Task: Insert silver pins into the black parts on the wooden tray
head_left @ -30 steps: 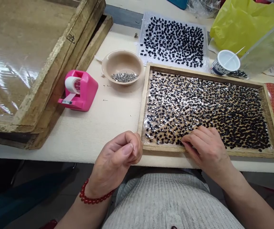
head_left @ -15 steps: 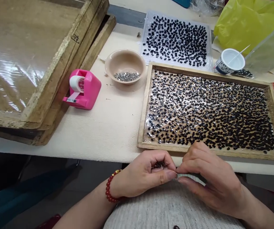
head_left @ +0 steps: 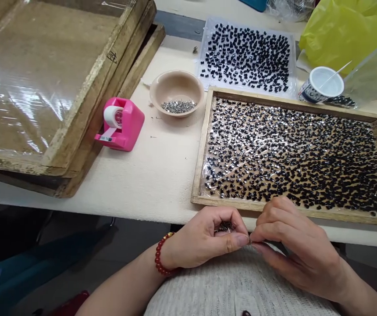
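My left hand (head_left: 213,235), with a red bead bracelet (head_left: 162,256) at the wrist, is curled around a small heap of metal pins (head_left: 225,226) in its palm. Its thumb and index fingertips press together. Close against them, my right hand (head_left: 295,243) makes a pinch of thumb and forefinger; whatever lies between those fingertips is too small to make out. Both hands are just off the table's front edge, below a wooden frame tray (head_left: 201,145) strewn with many tiny black pieces (head_left: 283,153).
A beige bowl (head_left: 177,81) contains more metal pins, and a few lie loose beside it. Left of it stands a pink tape dispenser (head_left: 131,125), next to stacked wooden frames (head_left: 76,109). Behind the tray are a white sheet of black pieces (head_left: 247,57), a cup (head_left: 323,83) and a yellow bag (head_left: 349,35).
My right thumb and forefinger, slightly apart before, have closed together beside the left fingertips. The whole view has shifted a little, so things appear farther right.
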Demonstrator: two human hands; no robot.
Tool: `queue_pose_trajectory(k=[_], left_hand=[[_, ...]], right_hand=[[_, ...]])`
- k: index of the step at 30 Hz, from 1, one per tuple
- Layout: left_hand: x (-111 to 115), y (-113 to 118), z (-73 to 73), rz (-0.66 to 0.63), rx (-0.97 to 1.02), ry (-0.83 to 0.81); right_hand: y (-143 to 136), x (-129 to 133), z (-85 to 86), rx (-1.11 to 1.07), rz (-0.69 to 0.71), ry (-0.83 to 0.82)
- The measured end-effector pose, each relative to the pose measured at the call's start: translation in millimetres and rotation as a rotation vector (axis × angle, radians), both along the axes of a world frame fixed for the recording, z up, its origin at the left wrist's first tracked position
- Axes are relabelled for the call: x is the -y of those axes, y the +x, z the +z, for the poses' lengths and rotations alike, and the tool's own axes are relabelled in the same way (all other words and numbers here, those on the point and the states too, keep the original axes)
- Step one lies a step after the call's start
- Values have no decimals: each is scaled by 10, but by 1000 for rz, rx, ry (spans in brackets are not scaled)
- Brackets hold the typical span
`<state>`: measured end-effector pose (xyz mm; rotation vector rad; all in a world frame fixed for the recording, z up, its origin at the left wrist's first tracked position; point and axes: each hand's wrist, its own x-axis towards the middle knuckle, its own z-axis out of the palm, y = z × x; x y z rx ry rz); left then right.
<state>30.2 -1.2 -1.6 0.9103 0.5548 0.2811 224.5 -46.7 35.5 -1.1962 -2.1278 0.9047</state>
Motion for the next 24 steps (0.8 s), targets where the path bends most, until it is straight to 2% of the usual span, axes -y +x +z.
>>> queue_pose_trajectory(k=[5, 7, 10, 12, 16, 21, 24], left_hand=[[-2, 2, -6, 19, -9, 29], [-11, -11, -2, 3, 12, 43], [-32, -50, 17, -34, -7, 70], [-40, -81, 32, -50, -34, 93], [-21, -118, 31, 28, -22, 70], [19, -135, -22, 64, 48, -59], [20, -159, -43, 70, 60, -74]], right_hand=[[-24, -17, -13, 1, -40, 31], [2, -51, -13, 20, -99, 63], [96, -125, -31, 156, -240, 168], [162, -171, -62, 314, -277, 236], [188, -227, -140, 530, -195, 298], [99, -260, -168, 648, -128, 341], [81, -268, -152, 679, -116, 343]])
